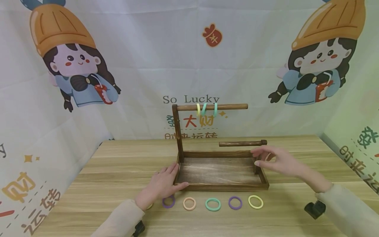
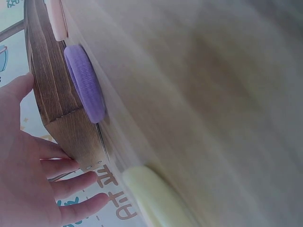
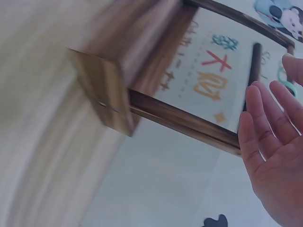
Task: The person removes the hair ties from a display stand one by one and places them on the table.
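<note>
A dark wooden stand [image 1: 219,187] has a tray base, a tall post at the left and a shorter one at the right. Its upper bar [image 1: 231,107] carries one yellow and two green hair ties [image 1: 215,109]. The lower bar [image 1: 240,144] points left from the short post. My left hand [image 1: 161,184] rests at the tray's left front corner, fingers spread. At the right end, my right hand [image 1: 279,161] is around the short post, its fingers loosely bent. In the right wrist view those fingers [image 3: 267,123] are extended beside the post and bar.
In front of the tray lies a row of hair ties: purple [image 1: 168,201], peach [image 1: 189,203], green [image 1: 213,204], purple [image 1: 235,202] and yellow [image 1: 255,201]. Another yellow one [image 2: 156,198] is mostly hidden by my left hand in the head view. A printed cloth [image 1: 142,65] hangs behind the table [image 1: 103,174].
</note>
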